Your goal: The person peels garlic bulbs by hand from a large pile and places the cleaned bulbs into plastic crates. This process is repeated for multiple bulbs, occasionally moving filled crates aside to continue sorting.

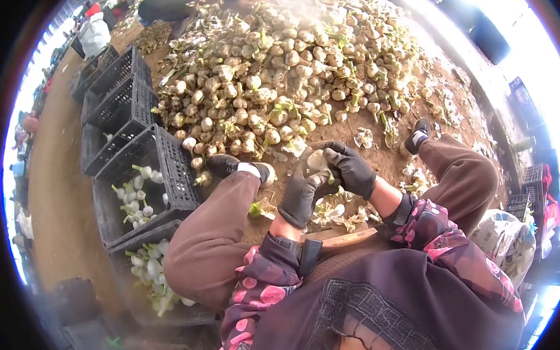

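Both hands wear dark gloves and meet in front of my lap, between my spread knees. My left hand is closed round the lower left side of a pale garlic bulb. From the right, my right hand has its fingers bent against the same bulb, near its short green stem. Part of the bulb is hidden by the gloves. Below the hands, peeled leaves and skins lie on the ground. A large heap of garlic bulbs rises beyond my feet.
Black crates hold whitish bulbs at the left, one upper and one lower. Other black crates stand behind them. A whitish sack is beside my right knee. At the top, a person's dark-clothed part shows beside the heap.
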`<state>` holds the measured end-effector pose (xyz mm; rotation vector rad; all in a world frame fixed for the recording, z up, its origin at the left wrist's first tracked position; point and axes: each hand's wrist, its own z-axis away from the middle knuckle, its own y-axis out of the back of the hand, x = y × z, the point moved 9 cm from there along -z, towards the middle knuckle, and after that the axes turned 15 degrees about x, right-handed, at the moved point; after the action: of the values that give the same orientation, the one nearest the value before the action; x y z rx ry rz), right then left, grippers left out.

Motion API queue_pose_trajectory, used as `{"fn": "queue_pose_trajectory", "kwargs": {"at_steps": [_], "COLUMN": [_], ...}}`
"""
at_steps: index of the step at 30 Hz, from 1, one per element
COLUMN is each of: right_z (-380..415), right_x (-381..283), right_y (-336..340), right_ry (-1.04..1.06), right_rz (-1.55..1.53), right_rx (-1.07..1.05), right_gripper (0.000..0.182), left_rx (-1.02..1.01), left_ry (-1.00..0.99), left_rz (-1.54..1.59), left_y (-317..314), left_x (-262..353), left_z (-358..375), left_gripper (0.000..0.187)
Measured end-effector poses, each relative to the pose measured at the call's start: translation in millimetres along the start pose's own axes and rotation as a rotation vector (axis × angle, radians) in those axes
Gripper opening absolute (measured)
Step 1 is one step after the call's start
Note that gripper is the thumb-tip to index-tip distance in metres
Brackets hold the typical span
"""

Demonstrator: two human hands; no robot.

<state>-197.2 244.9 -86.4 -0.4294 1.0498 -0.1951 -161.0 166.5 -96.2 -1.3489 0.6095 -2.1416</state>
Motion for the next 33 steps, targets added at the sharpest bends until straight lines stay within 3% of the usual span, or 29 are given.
{"fn": "queue_pose_trajectory", "kwargs": {"at_steps": [2, 3, 4, 6, 8, 10, 11, 13, 17, 19, 20, 22, 27, 29, 30, 32, 33], "right_z": [-8, -6, 2, 17, 15, 13, 13, 12, 12, 2, 4, 12, 10, 12, 5, -20, -23], "right_x": [-8, -29, -40, -50, -47, -44, -41, -38, -44, -30, -29, -37, -28, -39, -35, -18, -17], "right_y": [7, 6, -1, -25, -22, -31, -33, -34, -23, -3, -4, -20, -17, -8, -2, 36, 42], "right_ry": [0.236, 0.623, 0.624, 0.603, 0.548, 0.581, 0.578, 0.595, 0.7, 0.299, 0.293, 0.498, 0.655, 0.77, 0.769, 0.27, 0.254], "right_rz": [0.445, 0.6, 0.6, 1.478, 1.397, 1.558, 1.555, 1.573, 1.501, 1.266, 1.266, 1.346, 1.389, 1.365, 1.366, 0.608, 0.597], "right_rx": [0.028, 0.148, 0.149, 0.109, 0.127, 0.02, 0.021, 0.07, 0.221, 0.167, 0.167, 0.092, 0.101, 0.264, 0.265, 0.342, 0.336], "right_gripper": [0.022, 0.026, 0.026, 0.035, 0.028, 0.029, 0.029, 0.027, 0.028, 0.026, 0.026, 0.026, 0.033, 0.028, 0.028, 0.022, 0.019], "left_rx": [0.054, 0.104, 0.104, 0.239, 0.221, 0.278, 0.277, 0.381, 0.332, 0.332, 0.332, 0.367, 0.322, 0.307, 0.275, 0.239, 0.145], "left_ry": [-0.042, -0.078, -0.077, -0.156, -0.237, -0.44, -0.437, -0.43, -0.443, -0.342, -0.336, -0.437, -0.428, -0.449, -0.454, -0.461, -0.355], "left_rz": [-0.062, -0.128, -0.129, -0.356, -0.499, -0.796, -0.798, -1.091, -1.073, -0.982, -0.981, -1.003, -1.097, -1.125, -0.942, -0.759, -0.555], "left_y": [15, 26, 23, 26, 24, 25, 23, 23, 21, 25, 24, 17, 16, 19, 25, 21, 19], "left_x": [-8, -12, -13, -6, -6, 4, 7, 17, 23, 17, 15, 23, 24, 18, 9, 10, 4], "left_z": [-8, -11, -10, -9, -8, -9, -6, 1, 4, 1, 2, 6, 5, 1, -5, -4, -3], "left_gripper": [0.066, 0.067, 0.067, 0.065, 0.067, 0.065, 0.065, 0.066, 0.067, 0.068, 0.068, 0.07, 0.064, 0.062, 0.058, 0.057, 0.058]}}
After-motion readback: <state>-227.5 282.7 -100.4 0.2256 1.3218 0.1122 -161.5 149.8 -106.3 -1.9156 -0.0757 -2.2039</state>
